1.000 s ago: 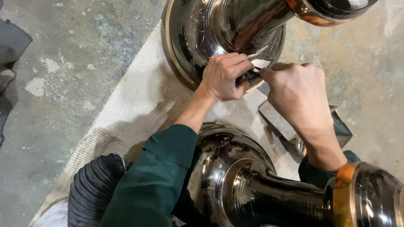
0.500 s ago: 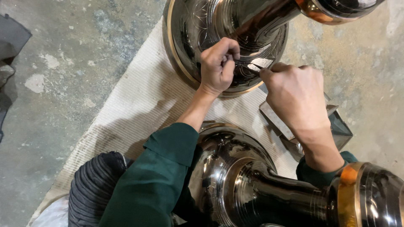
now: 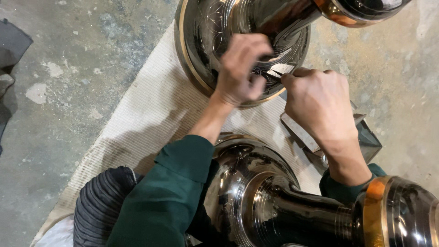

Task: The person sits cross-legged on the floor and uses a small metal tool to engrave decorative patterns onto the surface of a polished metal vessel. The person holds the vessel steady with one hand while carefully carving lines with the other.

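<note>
— Vase base (image 3: pixel 201 50), shiny engraved metal, lies on the pale woven mat (image 3: pixel 151 114) at top centre. Left hand (image 3: pixel 240 68)?
— Resting on the base, fingers curled in tight, pinching a thin tool (image 3: pixel 267 74).
— Right hand (image 3: pixel 320 103)?
— Just beside it, a closed fist at the tool's tip. A second metal vase (image 3: pixel 283 206) lies below, near the green sleeves.

Upright engraved metal vase (image 3: pixel 238 45) (gold-rimmed base)

A metalwork workshop is suggested by polished engraved metal vessels (image 3: pixel 242 41) laid on a stained concrete floor (image 3: pixel 77 77).
</note>
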